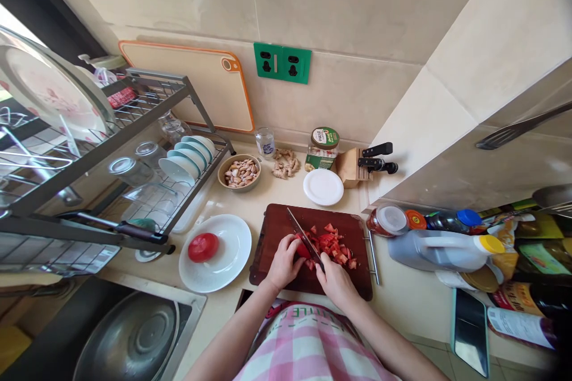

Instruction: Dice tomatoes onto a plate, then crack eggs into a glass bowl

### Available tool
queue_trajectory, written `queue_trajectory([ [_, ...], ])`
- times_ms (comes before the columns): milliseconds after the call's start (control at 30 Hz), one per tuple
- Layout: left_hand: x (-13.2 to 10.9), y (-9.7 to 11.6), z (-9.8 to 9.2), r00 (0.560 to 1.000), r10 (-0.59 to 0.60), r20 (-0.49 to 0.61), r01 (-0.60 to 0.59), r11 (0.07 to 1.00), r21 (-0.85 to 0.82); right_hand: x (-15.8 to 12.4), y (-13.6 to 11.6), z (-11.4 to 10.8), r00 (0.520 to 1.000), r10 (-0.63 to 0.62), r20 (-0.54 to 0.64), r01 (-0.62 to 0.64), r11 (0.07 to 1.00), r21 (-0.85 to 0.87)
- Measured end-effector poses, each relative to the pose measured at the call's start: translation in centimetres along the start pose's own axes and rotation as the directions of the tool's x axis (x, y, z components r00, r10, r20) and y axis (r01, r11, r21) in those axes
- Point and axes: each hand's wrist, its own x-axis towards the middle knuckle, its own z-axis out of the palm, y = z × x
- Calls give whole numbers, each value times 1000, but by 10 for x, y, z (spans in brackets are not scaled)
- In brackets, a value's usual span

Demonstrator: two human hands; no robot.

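The right hand (335,283) is clenched around the handle of a kitchen knife (304,234), its blade angled down into the tomato just ahead of the hand. The left hand (283,262) grasps a red, still-uncut tomato piece (303,250), curled fingers pinning it to a dark wooden cutting board (272,223). Beyond the knife, away from both hands, lies a loose heap of wet, red diced tomato (333,247); the uncut piece, right beside the blade, calls for steady fingers clear of the edge.
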Motion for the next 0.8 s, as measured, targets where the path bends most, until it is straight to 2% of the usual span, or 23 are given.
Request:
queue_trajectory([
  [133, -1, 2, 4, 1000, -11, -25, 11, 1000, -3, -6, 12, -6, 998, -36, -44, 41, 994, 98],
  [267, -2, 3, 5, 998, -30, -47, 30, 1000, -3, -20, 6, -22, 998, -42, -52, 44, 998, 34],
  [367, -3, 2, 6, 998, -35, -44, 35, 999, 8, -32, 0, -33, 998, -60, -10, 59, 997, -39],
  [500, -3, -1, 7, 999, -31, -32, 32, 999, 27, -40, -5, -41, 997, -14, 70, 20, 997, -79],
  [600, -2, -2, 8, 999, -31, -40, 32, 999, 19, -30, -10, -36, 996, 9, 88, -1, 996, -90],
  [800, -3, -1, 7, 998, -38, -48, 38, 999, 13, 3, -14, -8, 999, 7, 44, -2, 995, -96],
])
